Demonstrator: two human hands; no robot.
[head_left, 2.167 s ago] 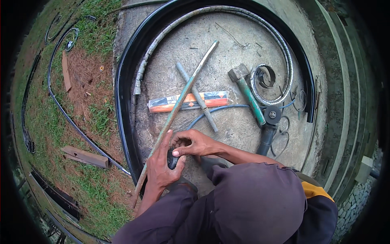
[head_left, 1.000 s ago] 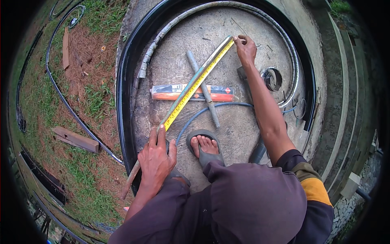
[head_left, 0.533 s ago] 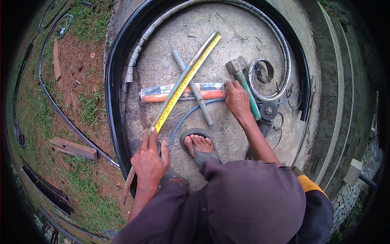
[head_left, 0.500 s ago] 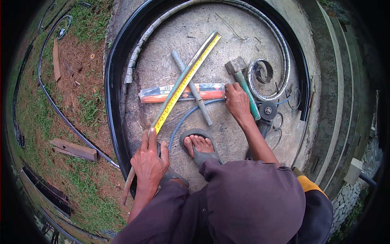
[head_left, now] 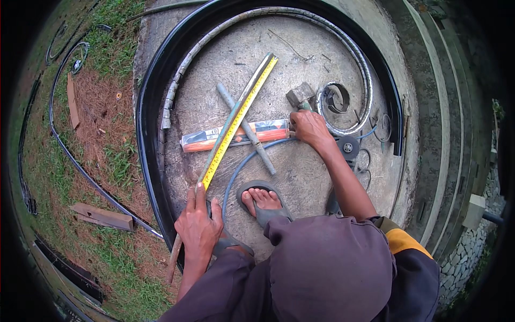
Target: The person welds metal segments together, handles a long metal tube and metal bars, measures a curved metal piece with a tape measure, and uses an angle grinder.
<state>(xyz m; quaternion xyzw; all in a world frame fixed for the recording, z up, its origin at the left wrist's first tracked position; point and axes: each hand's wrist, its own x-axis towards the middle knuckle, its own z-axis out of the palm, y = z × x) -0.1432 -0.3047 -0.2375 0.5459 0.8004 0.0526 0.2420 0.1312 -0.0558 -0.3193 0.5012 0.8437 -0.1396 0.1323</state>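
A yellow tape measure blade (head_left: 236, 124) lies stretched along a long greenish, rust-stained pipe (head_left: 228, 127). My left hand (head_left: 198, 228) is closed around the pipe's near part, a fingertip on the blade's near end. The blade and pipe slant across a shorter grey pipe (head_left: 248, 130) and a clear-wrapped orange pack of welding rods (head_left: 196, 140). My right hand (head_left: 311, 129) has its fingers drawn together by the pack's right end; what they hold, if anything, is hidden. Just beyond it stands a hammer head (head_left: 300, 95), its green handle mostly covered by the hand.
A black curved channel (head_left: 144, 123) and a segmented metal hoop (head_left: 185, 67) ring the concrete. An angle grinder (head_left: 348, 146) with a blue cable (head_left: 232, 180) lies right of my arm, near a coiled metal strip (head_left: 338, 97). Wood offcuts (head_left: 104, 216) lie on grass at left.
My right hand has shifted slightly left and now covers most of the hammer handle. The view has tilted a little; the left hand keeps its place on the pipe and blade.
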